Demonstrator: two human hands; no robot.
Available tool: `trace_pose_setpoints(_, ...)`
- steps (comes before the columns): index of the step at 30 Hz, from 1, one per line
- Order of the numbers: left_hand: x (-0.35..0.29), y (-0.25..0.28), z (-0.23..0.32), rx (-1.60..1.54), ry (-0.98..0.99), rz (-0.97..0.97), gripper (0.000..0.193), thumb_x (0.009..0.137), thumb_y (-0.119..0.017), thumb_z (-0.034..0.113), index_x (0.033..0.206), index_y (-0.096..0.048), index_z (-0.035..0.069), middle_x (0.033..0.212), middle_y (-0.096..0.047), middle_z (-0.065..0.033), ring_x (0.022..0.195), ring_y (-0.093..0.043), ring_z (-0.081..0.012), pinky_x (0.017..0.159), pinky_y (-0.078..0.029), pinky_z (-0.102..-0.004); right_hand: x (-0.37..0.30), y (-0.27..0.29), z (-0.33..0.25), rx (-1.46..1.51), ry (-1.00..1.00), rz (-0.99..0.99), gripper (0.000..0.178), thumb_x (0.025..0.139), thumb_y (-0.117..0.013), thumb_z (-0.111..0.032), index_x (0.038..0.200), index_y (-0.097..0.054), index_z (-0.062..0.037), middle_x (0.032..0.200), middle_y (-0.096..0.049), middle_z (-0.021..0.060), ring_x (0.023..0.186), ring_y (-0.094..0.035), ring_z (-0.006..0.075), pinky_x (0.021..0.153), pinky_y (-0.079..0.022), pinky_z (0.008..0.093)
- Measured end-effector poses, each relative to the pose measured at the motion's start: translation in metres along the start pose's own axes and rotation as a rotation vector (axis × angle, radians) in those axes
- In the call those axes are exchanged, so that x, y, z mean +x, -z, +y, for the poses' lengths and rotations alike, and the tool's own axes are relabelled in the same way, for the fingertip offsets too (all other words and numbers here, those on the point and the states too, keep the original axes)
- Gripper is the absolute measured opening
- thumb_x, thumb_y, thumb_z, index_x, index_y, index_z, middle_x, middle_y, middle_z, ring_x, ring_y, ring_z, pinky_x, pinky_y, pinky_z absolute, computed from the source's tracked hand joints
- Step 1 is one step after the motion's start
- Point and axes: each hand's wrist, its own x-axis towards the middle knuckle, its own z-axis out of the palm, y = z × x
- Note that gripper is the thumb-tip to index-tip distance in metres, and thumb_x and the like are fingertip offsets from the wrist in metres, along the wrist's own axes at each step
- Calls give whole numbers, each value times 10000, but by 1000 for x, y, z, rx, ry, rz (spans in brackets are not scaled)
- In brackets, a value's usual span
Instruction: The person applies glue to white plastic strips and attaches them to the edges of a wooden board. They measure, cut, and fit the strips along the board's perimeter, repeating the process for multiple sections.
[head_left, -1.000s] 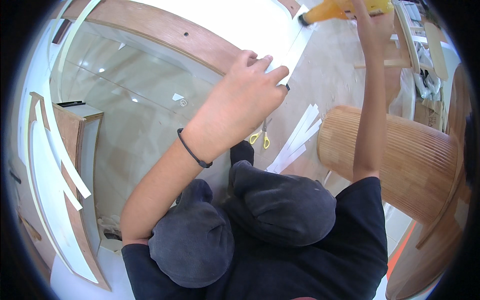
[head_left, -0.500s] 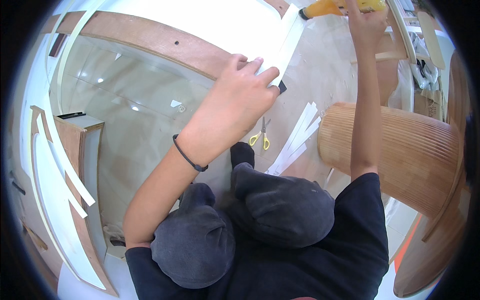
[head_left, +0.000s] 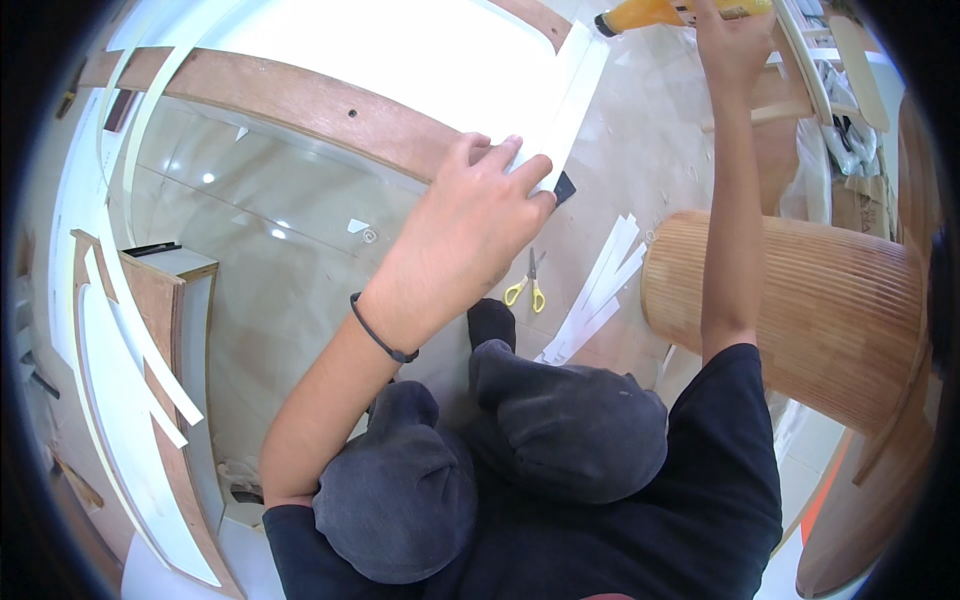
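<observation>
My left hand lies over the front corner of a wood-edged white panel. Its bent fingers are spread and pressed onto a white strip running along the panel's right end; the thumb side is partly hidden. Farther off at the upper right, my right hand is wrapped around a bottle of orange-yellow liquid. The bottle lies sideways, its dark tip pointing left, close to the far end of the strip. A small dark flat piece shows beside my left fingers.
Yellow-handled scissors and several loose white strips lie on the tiled floor. A ribbed wooden drum-shaped piece stands at the right. Long white bands hang over another wood-edged panel at the left.
The panel, strip and floor things sit slightly lower in view, and my left hand with them. My right hand and the bottle look nearly still.
</observation>
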Motion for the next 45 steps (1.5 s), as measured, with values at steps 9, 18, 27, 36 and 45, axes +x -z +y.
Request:
trace_pose_setpoints(9, 0, 2, 1, 36, 22, -122, 295, 791, -728, 121, 1083, -683, 111, 1161, -597, -60, 1248, -525, -262, 1032, -390, -454, 15, -28, -14, -198, -103, -45, 479, 823, -775, -220, 1163, -544, 27, 974, -680, 166, 891, -678, 253, 770, -535, 365)
trace_pose_setpoints(18, 1, 3, 1, 43, 26, -126, 303, 787, -734, 127, 1085, -684, 118, 1164, -596, -61, 1250, -523, -272, 1036, -378, -458, 1, -16, -6, -5, -92, -37, 456, 825, -780, -231, 1142, -554, 6, 949, -682, 161, 870, -680, 270, 767, -535, 388)
trace_pose_setpoints(27, 1, 5, 1, 23, 21, -113, 300, 794, -728, 126, 1090, -686, 115, 1170, -594, -70, 1263, -517, -281, 1032, -372, -461, -1, -6, -17, -44, -128, -73, 474, 827, -787, -312, 1106, -573, 6, 935, -694, 122, 817, -693, 199, 694, -560, 316)
trace_pose_setpoints(36, -1, 3, 1, 6, 16, -134, 319, 808, -712, 144, 1123, -675, 112, 1181, -588, -74, 1268, -504, -288, 1035, -368, -468, -2, 5, -22, -207, -210, -132, 571, 818, -783, -440, 1111, -566, 1, 919, -709, 115, 789, -694, 206, 704, -547, 317)
trace_pose_setpoints(45, 1, 5, 0, -16, 13, -144, 344, 807, -711, 139, 1146, -659, 115, 1191, -571, -82, 1269, -488, -300, 1029, -365, -478, 5, 1, -22, -71, -131, -65, 589, 813, -787, -433, 1070, -503, 15, 825, -703, 138, 710, -715, 232, 602, -561, 318)
